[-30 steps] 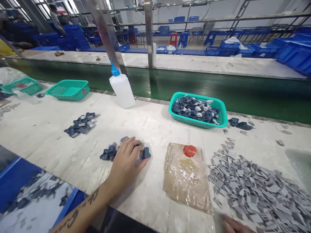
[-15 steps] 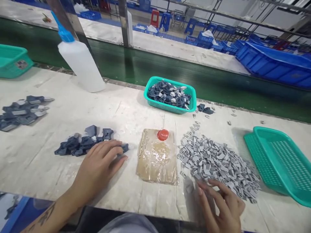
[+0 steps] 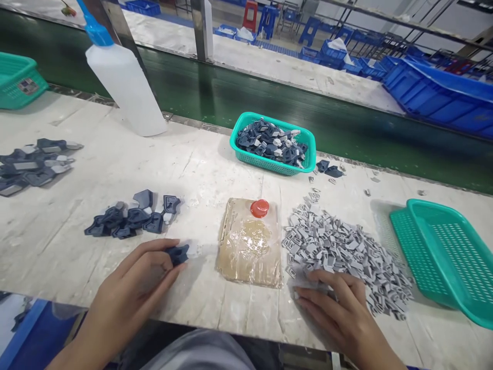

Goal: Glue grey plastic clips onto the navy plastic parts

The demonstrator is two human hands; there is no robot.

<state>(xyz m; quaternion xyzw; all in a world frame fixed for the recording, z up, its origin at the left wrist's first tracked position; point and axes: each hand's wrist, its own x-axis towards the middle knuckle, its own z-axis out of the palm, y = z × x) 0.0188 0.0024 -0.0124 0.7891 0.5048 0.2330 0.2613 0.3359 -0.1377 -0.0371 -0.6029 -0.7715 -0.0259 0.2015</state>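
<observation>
Since half a second ago, the left hand (image 3: 133, 285) has pulled back from the dark pile (image 3: 129, 218) toward the near edge of the counter (image 3: 115, 174), bringing one dark part (image 3: 177, 253) with it. The right hand (image 3: 339, 313) has moved up onto the near edge of the grey pile (image 3: 342, 252), where earlier it lay just short of it.

The left hand is curled, thumb and fingertips closed on the dark part, which sticks out to the right of the fingers and sits low over the counter, just left of the wrapped pad (image 3: 249, 244). The right hand lies palm down with its fingers loosely bent and a little apart, the tips touching grey pieces at the pile's near edge; whether it grips any of them cannot be told.

The dark pile now lies apart from the left hand, beyond it. A red cap (image 3: 259, 207) rests on the far end of the pad.

The far basket (image 3: 308, 154) holds a heap of dark parts with pale pieces among them, and a few dark parts lie just to its right. The right basket (image 3: 442, 252) shows only its mesh floor. A third basket (image 3: 17, 82) sits at the far left, its contents out of view. A white bottle (image 3: 125, 87) with a blue nozzle stands near it, and another dark heap (image 3: 31, 167) lies at the left edge.
</observation>
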